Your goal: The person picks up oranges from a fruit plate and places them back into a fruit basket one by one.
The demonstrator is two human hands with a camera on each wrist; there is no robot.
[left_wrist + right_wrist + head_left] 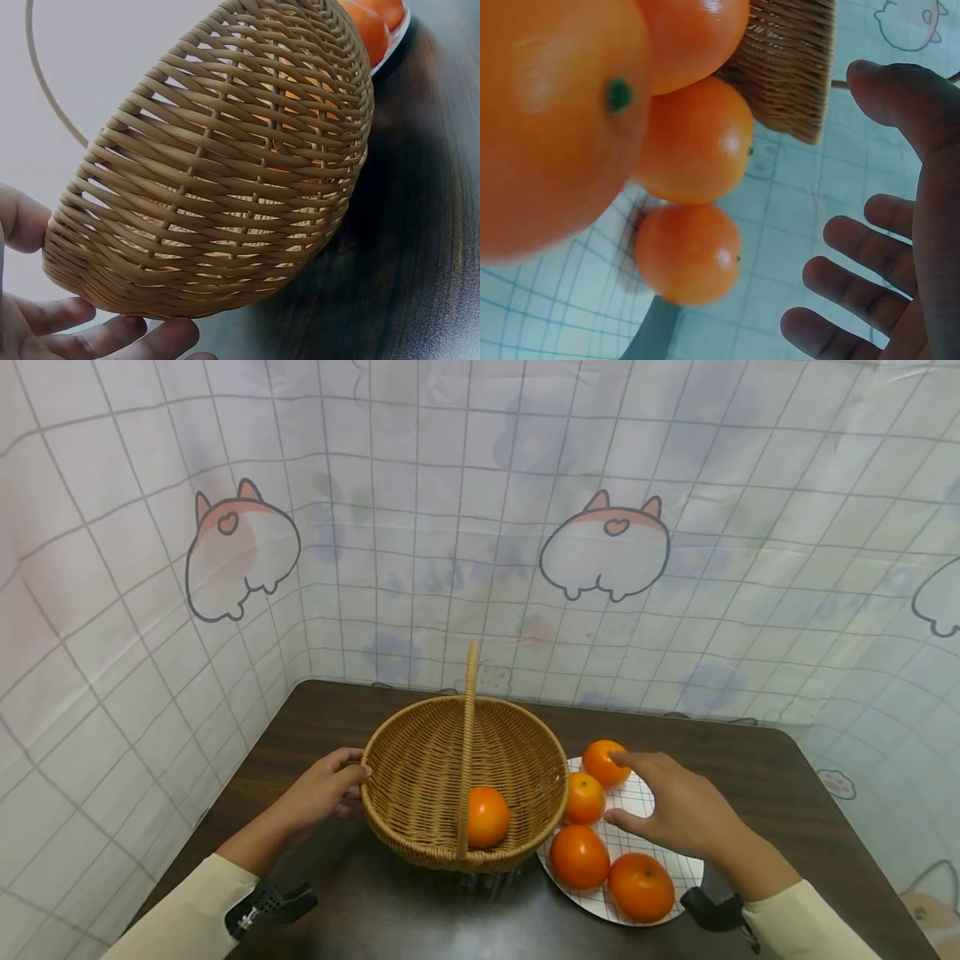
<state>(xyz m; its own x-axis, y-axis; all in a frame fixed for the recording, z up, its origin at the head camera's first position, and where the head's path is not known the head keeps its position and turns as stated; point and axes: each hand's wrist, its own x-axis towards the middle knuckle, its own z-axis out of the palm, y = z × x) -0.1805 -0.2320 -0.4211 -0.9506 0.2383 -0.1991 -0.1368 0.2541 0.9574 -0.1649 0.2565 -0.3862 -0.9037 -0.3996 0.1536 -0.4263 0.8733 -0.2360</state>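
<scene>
A round wicker basket (420,777) with a tall hoop handle stands on the table, one orange (489,817) inside it. My left hand (330,789) holds the basket's left rim, thumb at the edge and fingers against the outside. In the left wrist view the basket's woven side (217,165) fills the middle, with the fingers (161,339) along its edge. My right hand (686,810) hovers over a white plate (678,872) with a grid pattern, thumb and fingers spread, holding nothing. Several oranges lie on that plate, the far one (600,763) nearest the fingertips.
The plate sits right beside the basket on the dark wooden table (360,906). A grid-patterned curtain (420,527) with cartoon animals encloses the table's back and sides. Each wrist carries a black camera mount (272,906).
</scene>
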